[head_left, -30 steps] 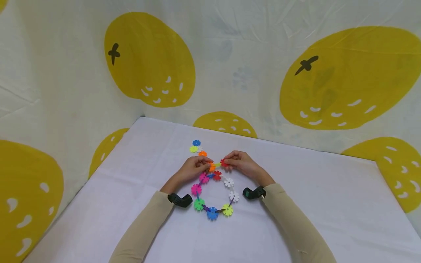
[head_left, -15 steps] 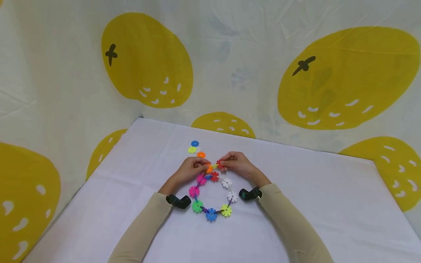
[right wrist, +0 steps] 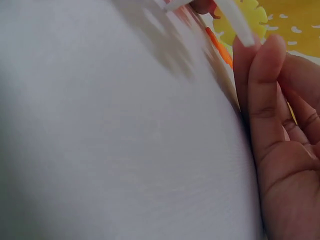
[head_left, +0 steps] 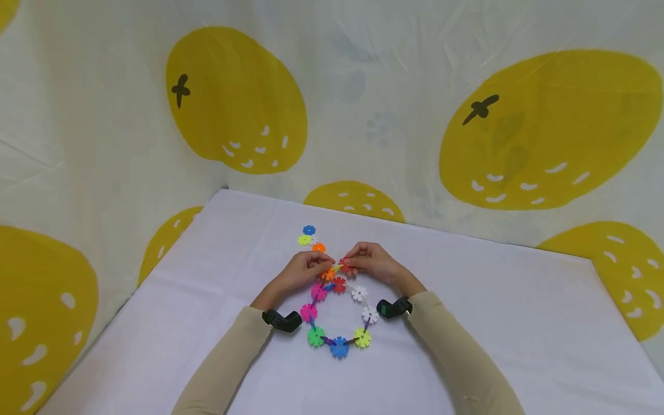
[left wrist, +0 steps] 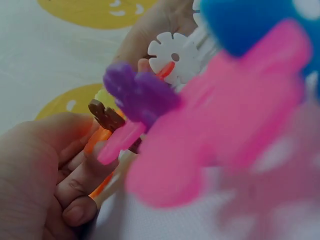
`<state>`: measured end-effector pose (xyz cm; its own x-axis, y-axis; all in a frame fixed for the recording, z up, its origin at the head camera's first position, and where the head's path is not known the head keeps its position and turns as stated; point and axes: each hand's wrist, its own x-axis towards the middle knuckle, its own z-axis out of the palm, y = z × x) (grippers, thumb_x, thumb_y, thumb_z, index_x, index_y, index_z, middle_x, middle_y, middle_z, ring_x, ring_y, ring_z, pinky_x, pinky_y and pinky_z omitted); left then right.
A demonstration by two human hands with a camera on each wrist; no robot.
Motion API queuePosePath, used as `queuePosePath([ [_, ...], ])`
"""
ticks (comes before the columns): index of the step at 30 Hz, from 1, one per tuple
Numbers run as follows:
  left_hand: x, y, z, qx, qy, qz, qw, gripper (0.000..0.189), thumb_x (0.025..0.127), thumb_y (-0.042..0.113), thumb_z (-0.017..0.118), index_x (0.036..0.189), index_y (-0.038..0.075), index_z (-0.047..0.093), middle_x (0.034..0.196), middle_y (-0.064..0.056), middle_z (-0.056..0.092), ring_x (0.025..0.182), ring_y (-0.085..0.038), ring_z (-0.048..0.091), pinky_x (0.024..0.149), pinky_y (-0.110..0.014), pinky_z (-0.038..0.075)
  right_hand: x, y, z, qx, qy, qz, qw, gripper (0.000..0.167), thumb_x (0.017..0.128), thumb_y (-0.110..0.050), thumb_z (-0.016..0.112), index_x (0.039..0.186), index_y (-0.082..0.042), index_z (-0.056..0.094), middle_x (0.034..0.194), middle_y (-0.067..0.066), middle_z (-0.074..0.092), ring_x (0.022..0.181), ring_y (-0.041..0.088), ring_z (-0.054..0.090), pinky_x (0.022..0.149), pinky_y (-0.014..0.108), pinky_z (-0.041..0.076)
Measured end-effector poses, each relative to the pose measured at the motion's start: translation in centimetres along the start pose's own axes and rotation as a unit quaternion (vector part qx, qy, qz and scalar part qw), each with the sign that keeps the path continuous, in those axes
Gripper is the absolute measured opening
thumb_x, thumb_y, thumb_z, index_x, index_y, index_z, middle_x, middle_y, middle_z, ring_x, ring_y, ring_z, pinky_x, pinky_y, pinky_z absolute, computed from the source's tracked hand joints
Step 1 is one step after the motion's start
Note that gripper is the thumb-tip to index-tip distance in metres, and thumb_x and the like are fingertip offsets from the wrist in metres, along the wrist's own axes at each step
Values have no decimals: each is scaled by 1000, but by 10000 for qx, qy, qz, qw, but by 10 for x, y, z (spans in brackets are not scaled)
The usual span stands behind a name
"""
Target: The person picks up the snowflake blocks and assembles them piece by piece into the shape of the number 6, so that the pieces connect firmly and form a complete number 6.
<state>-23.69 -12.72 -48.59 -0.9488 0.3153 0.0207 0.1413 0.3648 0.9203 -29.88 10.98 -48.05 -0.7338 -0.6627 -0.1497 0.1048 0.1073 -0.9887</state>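
Note:
In the head view a chain of notched plastic snowflake discs curves into a ring on the table, with a blue disc (head_left: 339,347) at its near end. My left hand (head_left: 302,271) pinches an orange snowflake disc (head_left: 328,275) at the far side of the ring. A red snowflake disc (head_left: 344,264) is between the thumb and fingers of my right hand (head_left: 376,263). A yellow disc, seen edge-on, spans the space between orange and red. Close to the left wrist camera are a blurred pink disc (left wrist: 220,115) and a purple disc (left wrist: 137,94).
Beyond the left hand lie loose discs: a blue disc (head_left: 309,230), a yellow disc (head_left: 304,240), a white one partly covered and an orange disc (head_left: 319,248). A patterned cloth (head_left: 363,115) hangs behind the white table (head_left: 498,323).
My right hand has moved slightly left with the red disc, nearer to the orange one. The ring has shifted a little with the hands. Both hands keep their pinch.

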Motion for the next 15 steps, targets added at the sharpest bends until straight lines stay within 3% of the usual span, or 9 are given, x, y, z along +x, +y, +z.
queuePosePath([
  [6,0,0,0,187,65,-33,9998,27,95,26,65,109,4,71,83,-1,65,68,-13,54,64,-23,45,4,0,0,-129,-299,-35,9995,17,94,-9,64,108,2,64,96,14,72,76,19,69,78,31,57],
  [15,2,-1,-1,172,263,-151,9994,27,92,27,68,104,3,71,87,-2,67,72,-14,54,67,-22,46,8,-4,3,-456,-319,0,9985,18,94,-7,63,110,3,65,96,14,72,76,19,69,78,31,57],
])
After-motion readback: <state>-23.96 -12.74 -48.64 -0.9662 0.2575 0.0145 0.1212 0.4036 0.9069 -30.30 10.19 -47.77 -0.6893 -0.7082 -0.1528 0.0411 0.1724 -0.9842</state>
